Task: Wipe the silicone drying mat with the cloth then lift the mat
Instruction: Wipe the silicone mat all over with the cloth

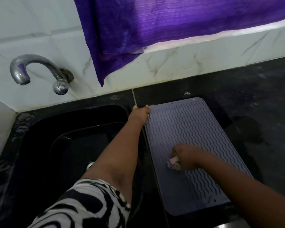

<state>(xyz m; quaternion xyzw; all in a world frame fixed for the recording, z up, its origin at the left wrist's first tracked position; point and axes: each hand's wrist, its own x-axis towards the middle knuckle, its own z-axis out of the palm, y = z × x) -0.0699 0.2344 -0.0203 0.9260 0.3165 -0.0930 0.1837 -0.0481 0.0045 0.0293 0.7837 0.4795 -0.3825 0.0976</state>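
Observation:
A grey silicone drying mat (184, 129) with wavy ridges lies flat on the black counter, right of the sink. My left hand (140, 113) reaches to the mat's far left corner and its fingers pinch the edge there. My right hand (185, 157) presses down on the mat's middle, fingers closed around a small crumpled pale cloth (173, 164) that pokes out to the left of the fist. My right forearm covers part of the mat's near right side.
A black sink (59, 145) with a metal drain lies left of the mat. A chrome tap (39, 69) juts from the white tiled wall. A purple curtain (155, 27) hangs above. The black counter (253, 104) extends to the right.

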